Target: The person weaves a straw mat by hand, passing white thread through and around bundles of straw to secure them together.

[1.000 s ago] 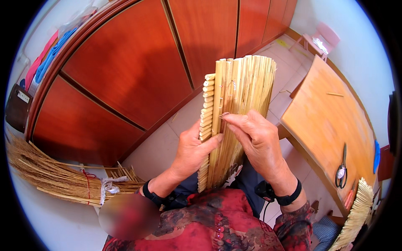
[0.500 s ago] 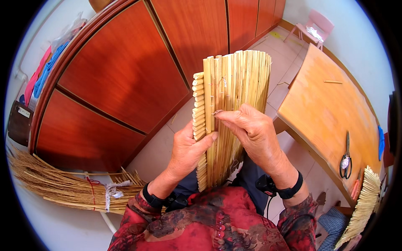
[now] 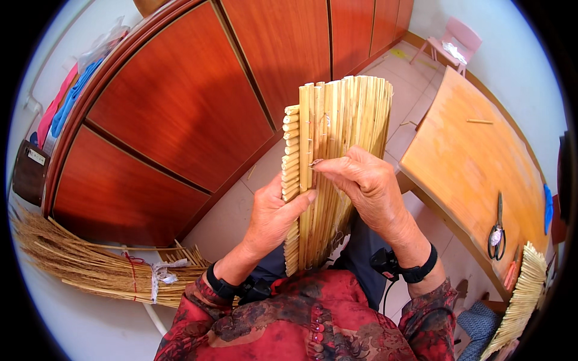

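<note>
A mat of straw-coloured stalks (image 3: 349, 132), bound side by side with thin thread, stands upright over my lap. Along its left edge runs a second layer whose cut stalk ends (image 3: 291, 144) show in a column. My left hand (image 3: 271, 210) grips this edge, thumb on the front stalks and fingers hidden behind. My right hand (image 3: 364, 180) is closed in a pinch against the front, a little above my left thumb. A small dark bit shows at its fingertips, too small to name.
On the right is a wooden table (image 3: 469, 150) with black-handled scissors (image 3: 497, 234) and a short stalk piece (image 3: 480, 121). Another stalk mat (image 3: 518, 301) leans near it. Bundled long stalks (image 3: 120, 271) lie at left, below red-brown cabinets (image 3: 174, 90). A pink chair (image 3: 454, 42) stands far right.
The mat and both hands have shifted very slightly to the right in the picture. My left grip and right pinch look the same.
</note>
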A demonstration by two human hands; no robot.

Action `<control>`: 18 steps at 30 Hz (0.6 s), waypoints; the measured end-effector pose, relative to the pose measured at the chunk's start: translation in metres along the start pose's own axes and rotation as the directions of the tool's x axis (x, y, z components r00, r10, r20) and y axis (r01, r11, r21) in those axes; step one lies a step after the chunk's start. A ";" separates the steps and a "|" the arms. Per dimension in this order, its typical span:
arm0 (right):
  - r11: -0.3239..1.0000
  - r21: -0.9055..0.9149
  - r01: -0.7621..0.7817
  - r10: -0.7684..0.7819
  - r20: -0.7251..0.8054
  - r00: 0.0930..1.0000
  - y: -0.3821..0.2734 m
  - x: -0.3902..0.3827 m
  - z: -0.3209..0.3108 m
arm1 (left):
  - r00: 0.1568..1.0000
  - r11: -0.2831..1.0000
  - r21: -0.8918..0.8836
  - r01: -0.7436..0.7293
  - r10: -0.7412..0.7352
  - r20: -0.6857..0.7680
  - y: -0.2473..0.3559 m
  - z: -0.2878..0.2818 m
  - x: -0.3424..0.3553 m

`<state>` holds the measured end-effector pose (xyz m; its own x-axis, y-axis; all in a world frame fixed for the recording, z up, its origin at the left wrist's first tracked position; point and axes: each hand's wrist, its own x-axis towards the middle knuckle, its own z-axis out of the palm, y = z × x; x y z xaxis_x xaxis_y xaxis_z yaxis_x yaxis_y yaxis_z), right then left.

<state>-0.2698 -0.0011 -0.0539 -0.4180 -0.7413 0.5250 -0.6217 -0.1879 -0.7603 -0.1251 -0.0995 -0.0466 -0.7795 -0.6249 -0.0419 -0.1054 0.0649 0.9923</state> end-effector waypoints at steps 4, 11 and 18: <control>0.998 -0.062 0.025 -0.025 0.004 1.000 -0.005 0.000 -0.004 | 1.000 1.000 -0.001 -0.025 0.025 0.006 0.001 0.002 0.000; 0.990 -0.134 0.035 -0.030 0.041 0.999 -0.013 -0.001 -0.016 | 0.995 0.993 0.068 -0.098 0.097 0.019 0.004 0.009 -0.002; 0.911 -0.411 0.033 0.038 0.163 0.986 -0.042 -0.014 -0.052 | 0.971 0.928 0.299 -0.223 0.184 0.155 0.006 0.029 -0.006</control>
<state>-0.2727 0.0506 -0.0093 -0.3278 -0.8433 0.4258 -0.8524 0.0697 -0.5182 -0.1385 -0.0731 -0.0439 -0.8719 -0.4739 0.1234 -0.1084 0.4326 0.8951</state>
